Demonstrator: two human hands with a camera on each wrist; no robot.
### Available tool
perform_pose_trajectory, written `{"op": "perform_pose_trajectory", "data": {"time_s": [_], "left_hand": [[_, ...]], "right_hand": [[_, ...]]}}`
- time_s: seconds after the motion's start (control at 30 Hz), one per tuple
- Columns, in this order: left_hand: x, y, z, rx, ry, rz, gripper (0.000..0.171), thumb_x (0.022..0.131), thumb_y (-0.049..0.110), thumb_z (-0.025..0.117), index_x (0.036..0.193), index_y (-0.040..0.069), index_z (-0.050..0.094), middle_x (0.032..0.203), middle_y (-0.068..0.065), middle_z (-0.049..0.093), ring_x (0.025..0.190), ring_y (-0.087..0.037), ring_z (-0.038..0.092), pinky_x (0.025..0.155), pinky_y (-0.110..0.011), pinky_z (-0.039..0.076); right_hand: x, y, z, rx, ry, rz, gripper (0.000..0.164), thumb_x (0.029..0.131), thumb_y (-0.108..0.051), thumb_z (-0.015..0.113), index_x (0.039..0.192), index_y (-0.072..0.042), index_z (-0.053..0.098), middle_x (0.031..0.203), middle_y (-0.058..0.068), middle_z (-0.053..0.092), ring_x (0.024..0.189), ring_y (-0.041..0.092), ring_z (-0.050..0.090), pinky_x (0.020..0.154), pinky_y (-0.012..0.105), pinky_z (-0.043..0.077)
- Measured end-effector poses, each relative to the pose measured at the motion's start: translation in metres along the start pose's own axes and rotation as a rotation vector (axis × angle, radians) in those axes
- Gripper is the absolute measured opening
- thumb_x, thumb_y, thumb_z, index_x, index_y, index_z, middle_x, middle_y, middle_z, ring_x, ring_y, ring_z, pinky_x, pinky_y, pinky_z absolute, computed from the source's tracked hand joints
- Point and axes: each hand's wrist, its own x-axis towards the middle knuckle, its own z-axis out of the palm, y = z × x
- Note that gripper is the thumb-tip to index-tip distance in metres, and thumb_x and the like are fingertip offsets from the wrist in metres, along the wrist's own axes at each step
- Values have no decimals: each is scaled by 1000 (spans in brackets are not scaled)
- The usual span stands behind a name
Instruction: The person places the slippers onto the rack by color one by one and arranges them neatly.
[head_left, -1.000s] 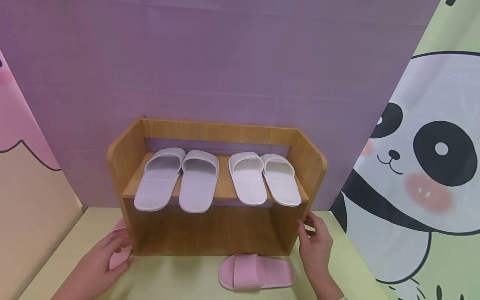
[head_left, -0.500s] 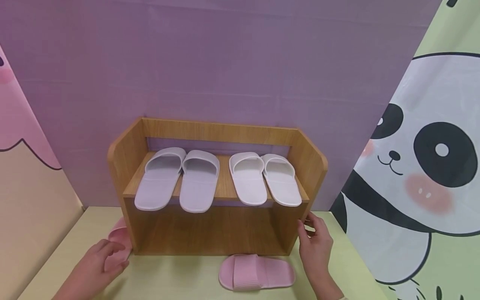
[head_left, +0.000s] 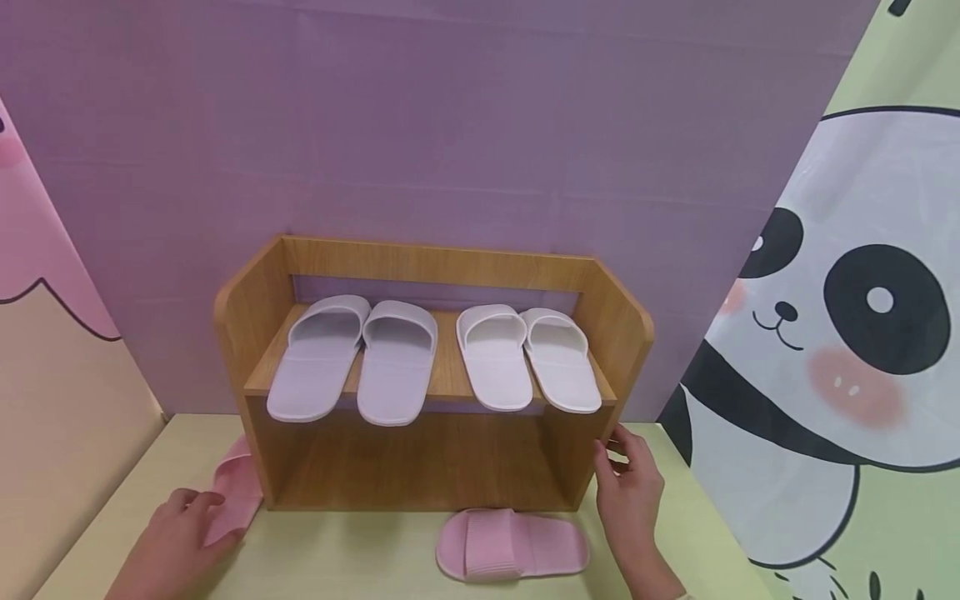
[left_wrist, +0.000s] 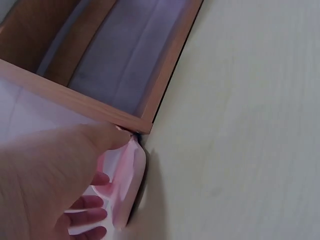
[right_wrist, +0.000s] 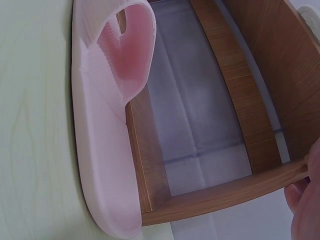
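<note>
A wooden shoe rack (head_left: 442, 261) stands on the table, two pairs of white slippers (head_left: 498, 362) lying on its upper shelf. My right hand (head_left: 630, 504) pinches the front edge of its right side panel between thumb and fingers. Beside the left panel lies a pink slipper (head_left: 238, 492), partly hidden by the rack. Over its near end is my left hand (head_left: 168, 537), loosely bent. The left wrist view has the thumb at the slipper's tip by the rack's corner, the other fingers apart from its edge. Another pink slipper (head_left: 551, 546) lies sideways before the rack.
The rack's lower compartment (head_left: 420, 458) opens toward me. A purple cloth (head_left: 450, 125) hangs behind it. A panda-print sheet (head_left: 862, 333) rises on the right, and a pink and beige one (head_left: 60, 400) on the left.
My left hand has drawn away from the rack's left side, moving left and slightly toward me. More of the pink slipper beside it shows. The right hand keeps its hold on the rack.
</note>
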Motion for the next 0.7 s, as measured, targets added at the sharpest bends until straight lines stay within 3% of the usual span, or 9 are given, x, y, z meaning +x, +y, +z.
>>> {"op": "perform_pose_trajectory", "data": {"time_s": [0.17, 0.4, 0.7], "left_hand": [[-3, -1, -1, 14, -100, -49, 71, 90, 44, 89, 133, -8, 68, 124, -36, 63, 107, -56, 66, 84, -76, 57], [-3, -3, 5, 37, -102, -46, 79, 90, 49, 89, 140, -6, 64, 129, -40, 63, 115, -60, 61, 86, -77, 54], [0, -6, 11, 40, -100, -59, 79, 88, 48, 91, 141, -5, 64, 125, -38, 63, 109, -58, 60, 87, -74, 55]], "right_hand": [[0, -2, -1, 12, 7, -7, 32, 99, 3, 79, 130, -5, 77, 113, 9, 76, 99, 5, 67, 78, 4, 52], [0, -1, 0, 21, 10, -31, 33, 99, 5, 78, 131, -4, 76, 114, 9, 76, 99, 9, 69, 78, 4, 52], [0, 1, -1, 13, 1, -27, 34, 99, 5, 79, 132, -4, 75, 113, 9, 75, 100, -1, 65, 78, 4, 52]]}}
